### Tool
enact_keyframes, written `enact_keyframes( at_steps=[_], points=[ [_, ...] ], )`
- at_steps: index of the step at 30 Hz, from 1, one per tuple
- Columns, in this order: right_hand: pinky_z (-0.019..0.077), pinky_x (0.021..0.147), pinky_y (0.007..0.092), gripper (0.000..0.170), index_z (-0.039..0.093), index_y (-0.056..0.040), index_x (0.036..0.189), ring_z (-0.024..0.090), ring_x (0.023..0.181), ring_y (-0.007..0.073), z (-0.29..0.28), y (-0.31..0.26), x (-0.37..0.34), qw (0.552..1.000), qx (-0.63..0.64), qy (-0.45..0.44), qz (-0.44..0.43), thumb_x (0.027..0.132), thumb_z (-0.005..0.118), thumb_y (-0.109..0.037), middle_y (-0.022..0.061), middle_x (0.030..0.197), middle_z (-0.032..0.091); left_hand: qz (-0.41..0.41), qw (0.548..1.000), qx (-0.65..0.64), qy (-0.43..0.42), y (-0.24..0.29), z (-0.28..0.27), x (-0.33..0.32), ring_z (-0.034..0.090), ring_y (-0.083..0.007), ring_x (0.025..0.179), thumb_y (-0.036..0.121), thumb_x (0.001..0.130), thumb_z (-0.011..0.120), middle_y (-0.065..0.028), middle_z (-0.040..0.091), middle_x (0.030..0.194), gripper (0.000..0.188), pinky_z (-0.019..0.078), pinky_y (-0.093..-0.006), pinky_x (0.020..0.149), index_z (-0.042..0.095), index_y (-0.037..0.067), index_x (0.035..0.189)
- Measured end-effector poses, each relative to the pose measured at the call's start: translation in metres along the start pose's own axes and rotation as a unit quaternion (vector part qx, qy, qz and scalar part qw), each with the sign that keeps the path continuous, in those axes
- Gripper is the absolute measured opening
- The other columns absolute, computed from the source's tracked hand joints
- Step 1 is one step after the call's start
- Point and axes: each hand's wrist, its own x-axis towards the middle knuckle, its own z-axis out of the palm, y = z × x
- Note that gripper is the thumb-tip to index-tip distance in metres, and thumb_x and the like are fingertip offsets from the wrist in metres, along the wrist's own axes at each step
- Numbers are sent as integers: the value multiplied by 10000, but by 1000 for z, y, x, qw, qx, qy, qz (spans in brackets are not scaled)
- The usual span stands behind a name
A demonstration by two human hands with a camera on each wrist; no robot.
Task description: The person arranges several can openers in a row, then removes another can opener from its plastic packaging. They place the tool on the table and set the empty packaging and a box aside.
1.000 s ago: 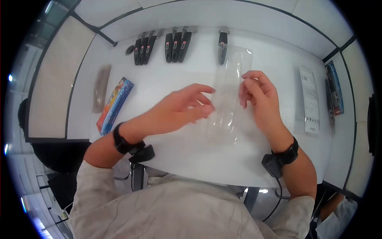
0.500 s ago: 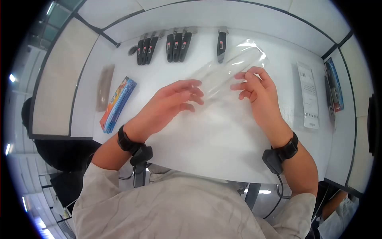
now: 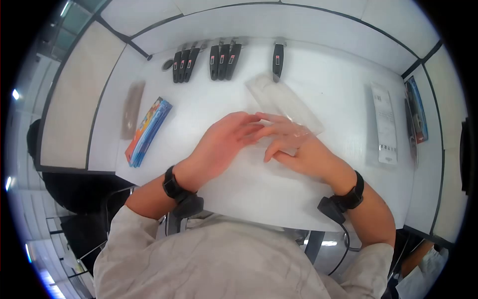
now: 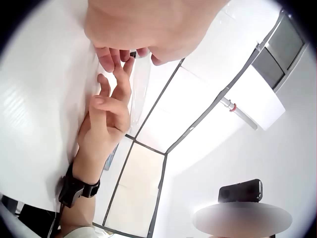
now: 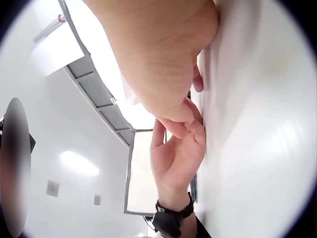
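Note:
A clear plastic blister shell (image 3: 286, 97) lies slanted across the table beyond both hands, its near end overlapped by the right hand. My left hand (image 3: 222, 142) reaches in from the left with fingers extended, its fingertips meeting those of the right hand (image 3: 298, 149). The right hand's fingers are loosely bent, the thumb apart from them. In the left wrist view, the shell (image 4: 141, 91) shows as a transparent strip behind the right hand (image 4: 106, 116). In the right wrist view, the left hand (image 5: 178, 158) is close over the table, fingertips at the right hand's fingers.
Several black-handled tools (image 3: 222, 62) with metal heads line the back, one (image 3: 278, 60) standing apart beside the shell. At left lie a stack of printed blue-orange cards (image 3: 148, 132) and nested clear shells (image 3: 132, 109). A white printed package (image 3: 384, 122) lies at right, near packaged tools (image 3: 417, 109).
The shell has turned from upright, through a rightward slant, to a leftward slant farther from me. Both hands have come together; the right moved left and down.

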Motion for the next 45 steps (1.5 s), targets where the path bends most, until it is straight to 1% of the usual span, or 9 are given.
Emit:
enact_keyframes(
  at_steps=[13, 18, 21, 22, 25, 28, 34, 37, 45],
  points=[
    [447, 1037, 444, 236, 685, -77, 986, 513, 1341, 296, 29, -27, -4, 981, -120, -115, -100, 761, 706, -12, 65, 1306, 632, -30, 991, 113, 69, 19, 14, -14, 649, -267, 1132, 144, 1006, 574, -142, 630, 1263, 564, 514, -365, 970, 345, -46, 1484],
    [415, 1044, 424, 168, 693, -62, 981, 512, 1345, 283, 30, -22, -5, 991, -69, -90, -69, 817, 662, -39, 92, 1275, 644, 11, 983, 151, 106, 37, -5, -28, 636, -170, 860, 57, 977, 521, -79, 639, 1101, 419, 518, -298, 819, 522, 2, 1392],
    [442, 998, 414, 138, 689, -63, 957, 579, 1243, 287, 30, -16, -5, 996, -50, -49, -62, 822, 674, -37, 86, 1188, 674, 87, 915, 372, 127, 62, -20, -42, 576, -66, 760, 1, 973, 481, -47, 663, 1018, 358, 474, -237, 729, 595, 7, 1312],
    [462, 947, 404, 122, 688, -60, 947, 607, 1155, 283, 27, -14, -4, 997, -51, -27, -45, 830, 669, -32, 88, 1125, 681, 60, 887, 445, 113, 70, -33, -46, 628, -155, 883, 6, 976, 513, -100, 662, 1111, 350, 502, -286, 806, 587, 0, 1318],
    [505, 793, 374, 79, 686, -50, 925, 653, 897, 271, 20, -14, -2, 999, -33, 28, 32, 859, 654, -22, 96, 947, 688, 261, 529, 799, 121, 54, -61, -55, 610, -285, 1088, 28, 979, 547, -159, 622, 1230, 341, 502, -362, 913, 584, -2, 1316],
    [486, 600, 329, 59, 681, -38, 938, 604, 633, 253, 17, -10, -1, 990, 30, 96, 100, 902, 634, -32, 119, 792, 655, 210, 577, 782, 109, 49, -54, -73, 544, -359, 1197, 139, 923, 691, -178, 573, 1304, 401, 483, -406, 972, 600, 11, 1293],
    [490, 614, 327, 59, 681, -29, 946, 614, 654, 253, 16, -11, 0, 990, 16, 80, 117, 907, 638, -33, 118, 821, 666, 140, 599, 777, 136, 52, -52, -78, 608, -315, 1071, 169, 819, 809, -124, 655, 1139, 355, 498, -374, 930, 692, 33, 1125],
    [490, 617, 323, 59, 682, -27, 948, 617, 660, 248, 16, -10, -1, 988, 28, 87, 126, 907, 640, -27, 117, 834, 674, 205, 596, 762, 146, 53, -58, -79, 627, -327, 986, 162, 810, 806, -129, 656, 1041, 340, 510, -393, 849, 697, 25, 1101],
    [483, 609, 307, 56, 675, -24, 944, 594, 643, 221, 17, -8, -2, 990, 14, 92, 109, 904, 638, -11, 108, 827, 665, 200, 465, 752, 423, 163, -148, -121, 655, -217, 755, 210, 867, 765, -117, 712, 931, 359, 531, -335, 676, 713, 16, 1164]
  ],
)
